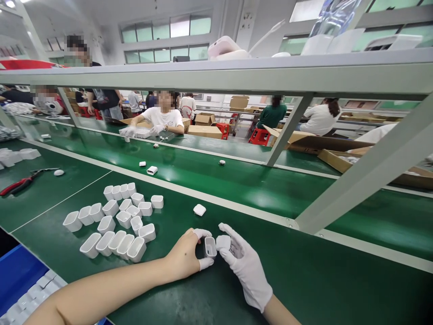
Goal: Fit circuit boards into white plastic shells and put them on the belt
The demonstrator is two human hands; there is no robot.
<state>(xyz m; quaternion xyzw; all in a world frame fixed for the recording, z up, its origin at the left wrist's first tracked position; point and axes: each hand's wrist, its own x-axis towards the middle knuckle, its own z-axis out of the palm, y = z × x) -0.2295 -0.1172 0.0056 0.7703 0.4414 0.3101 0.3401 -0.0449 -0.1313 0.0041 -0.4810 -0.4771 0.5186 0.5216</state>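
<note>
My left hand (187, 255), with white covers on some fingertips, grips a small open white plastic case shell (210, 247) between thumb and fingers, its hollow facing me. Close by on the right, my right hand (245, 264) in a white glove pinches a small white cap-like piece (223, 243). The two parts are side by side, nearly touching; whether they meet I cannot tell. Beyond my hands, a single white piece (199, 210) lies on the green table. Several open white shells (117, 243) stand in loose rows left of my hands.
Red-handled pliers (22, 184) lie at the left. A blue bin (20, 280) of white parts sits at the lower left. Past a pale rail, a green conveyor (189, 169) carries small pieces. A slanted metal post (358, 171) rises at right; a shelf (216, 76) spans above. A co-worker (162, 118) sits opposite.
</note>
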